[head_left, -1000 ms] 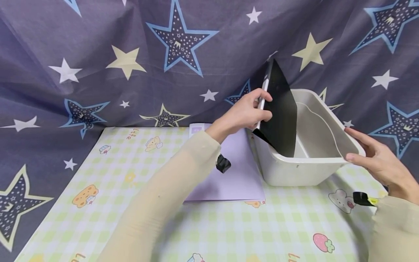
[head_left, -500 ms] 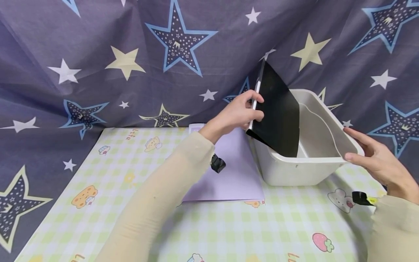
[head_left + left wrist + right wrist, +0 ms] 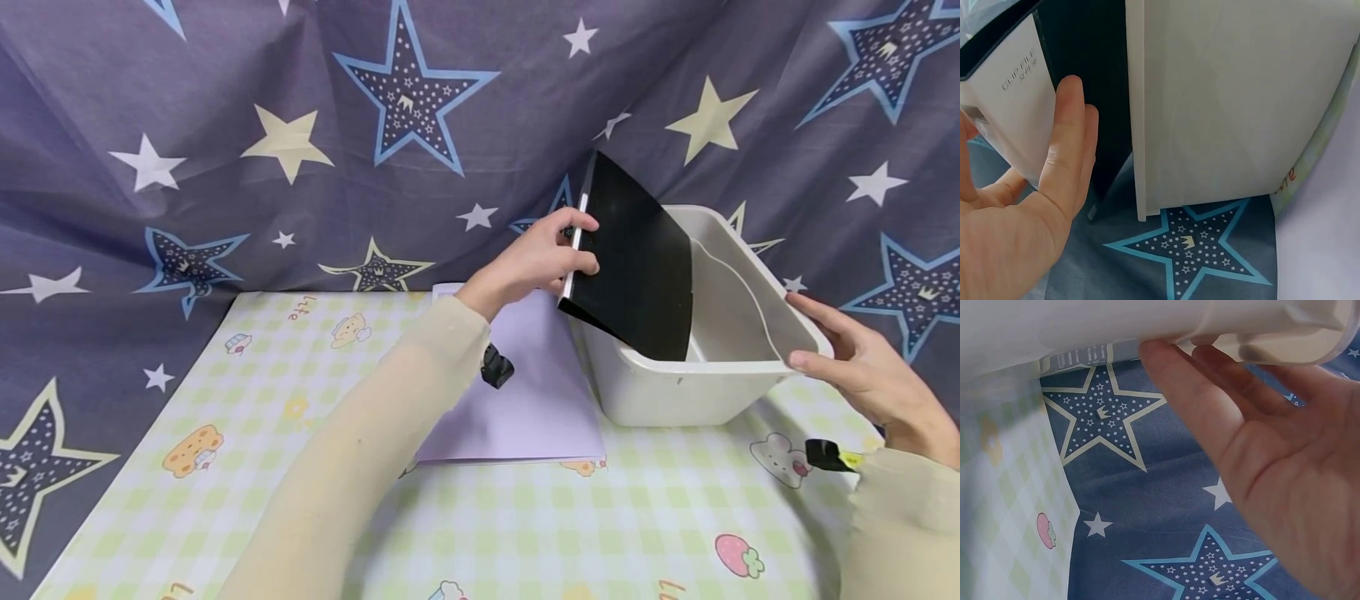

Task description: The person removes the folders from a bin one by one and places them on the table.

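My left hand grips a black clip file by its white-labelled spine, fingers on one side and thumb on the other. In the left wrist view the label reads "CLIP FILE". Slanting to the left, the file has its lower part inside a white plastic bin and its upper part above the rim. My right hand holds the bin's right rim near the front corner, thumb at the rim and fingers along the outer wall. The right wrist view shows those fingers against the bin's wall.
A light purple folder lies flat on the checked tablecloth, left of the bin and partly under my left forearm. Behind the table hangs a dark star-patterned cloth.
My left hand has moved left with the clip file, which leans further over the bin's left side and sits a little lower. My right hand and the bin have stayed put.
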A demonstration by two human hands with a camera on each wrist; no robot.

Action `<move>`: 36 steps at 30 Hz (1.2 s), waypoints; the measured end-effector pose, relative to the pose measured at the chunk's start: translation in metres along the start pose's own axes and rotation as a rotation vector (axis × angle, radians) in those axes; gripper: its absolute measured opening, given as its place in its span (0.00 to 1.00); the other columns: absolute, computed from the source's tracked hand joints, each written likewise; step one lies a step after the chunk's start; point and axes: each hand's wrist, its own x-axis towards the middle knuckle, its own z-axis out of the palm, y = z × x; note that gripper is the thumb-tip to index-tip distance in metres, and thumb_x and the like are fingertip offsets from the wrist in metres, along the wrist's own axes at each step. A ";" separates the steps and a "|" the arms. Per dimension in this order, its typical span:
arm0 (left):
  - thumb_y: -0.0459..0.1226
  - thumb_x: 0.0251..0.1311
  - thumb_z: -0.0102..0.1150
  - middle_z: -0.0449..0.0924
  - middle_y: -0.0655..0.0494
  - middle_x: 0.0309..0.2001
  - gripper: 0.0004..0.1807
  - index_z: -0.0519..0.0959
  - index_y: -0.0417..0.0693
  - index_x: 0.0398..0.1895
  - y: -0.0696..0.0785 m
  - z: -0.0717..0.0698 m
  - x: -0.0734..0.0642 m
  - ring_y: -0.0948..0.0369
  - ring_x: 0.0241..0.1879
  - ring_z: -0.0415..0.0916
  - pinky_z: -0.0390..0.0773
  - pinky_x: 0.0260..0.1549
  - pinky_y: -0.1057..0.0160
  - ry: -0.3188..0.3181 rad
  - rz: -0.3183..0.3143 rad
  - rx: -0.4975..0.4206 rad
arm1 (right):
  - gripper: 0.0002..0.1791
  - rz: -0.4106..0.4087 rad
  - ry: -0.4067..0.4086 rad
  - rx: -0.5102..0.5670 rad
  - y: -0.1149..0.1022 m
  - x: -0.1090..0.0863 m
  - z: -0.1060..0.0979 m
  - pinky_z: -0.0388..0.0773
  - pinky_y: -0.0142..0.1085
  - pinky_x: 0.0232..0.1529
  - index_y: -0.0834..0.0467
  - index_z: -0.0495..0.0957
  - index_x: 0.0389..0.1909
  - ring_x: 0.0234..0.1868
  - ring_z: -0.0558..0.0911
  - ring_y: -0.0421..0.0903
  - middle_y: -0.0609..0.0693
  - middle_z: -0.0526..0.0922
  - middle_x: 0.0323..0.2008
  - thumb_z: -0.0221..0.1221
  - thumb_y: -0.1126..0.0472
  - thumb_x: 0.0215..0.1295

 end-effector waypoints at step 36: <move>0.20 0.48 0.57 0.71 0.49 0.32 0.29 0.71 0.50 0.55 -0.005 -0.004 0.002 0.55 0.28 0.75 0.79 0.25 0.58 -0.025 -0.017 -0.177 | 0.42 0.024 -0.002 -0.052 -0.001 0.000 -0.003 0.75 0.22 0.43 0.56 0.50 0.74 0.51 0.75 0.35 0.49 0.60 0.66 0.51 0.81 0.62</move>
